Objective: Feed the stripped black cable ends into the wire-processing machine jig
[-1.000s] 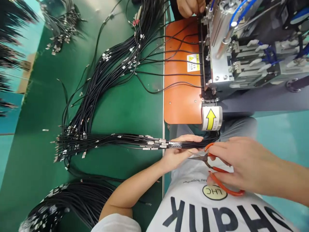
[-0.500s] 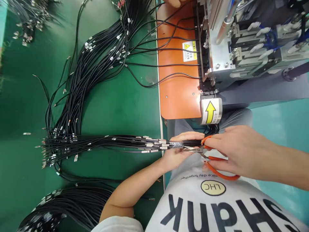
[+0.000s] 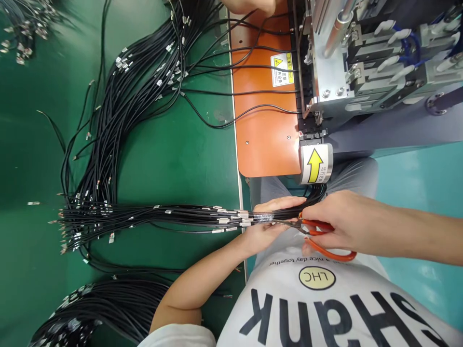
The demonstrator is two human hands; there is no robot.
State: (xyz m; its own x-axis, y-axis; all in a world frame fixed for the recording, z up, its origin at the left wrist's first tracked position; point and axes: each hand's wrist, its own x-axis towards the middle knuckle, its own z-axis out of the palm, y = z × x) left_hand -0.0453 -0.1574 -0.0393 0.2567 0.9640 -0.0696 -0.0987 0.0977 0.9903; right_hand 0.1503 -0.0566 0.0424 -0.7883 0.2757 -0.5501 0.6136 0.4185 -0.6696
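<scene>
My left hand (image 3: pixel 269 221) is wrapped round a bundle of black cables (image 3: pixel 162 217) that lies across the green table edge, gripping it at a band of clear tape (image 3: pixel 263 218). My right hand (image 3: pixel 334 221) holds orange-handled scissors (image 3: pixel 318 238), fingers closed through the handles. The blade tips (image 3: pixel 285 222) touch the bundle beside the tape, just under my left fingers. The cables' metal-tipped ends (image 3: pixel 68 226) fan out at the far left.
More black cables (image 3: pixel 137 96) run up the green table (image 3: pixel 173 159) to an orange plate (image 3: pixel 265 130) and a grey machine (image 3: pixel 347 62) with a yellow arrow label (image 3: pixel 315 165). Another person's hand (image 3: pixel 249 6) shows at the top. A further cable pile (image 3: pixel 104 303) lies lower left.
My right hand has brought the scissors up and left, and their tips have reached the taped part of the bundle. My left hand keeps its grip. The camera has shifted slightly.
</scene>
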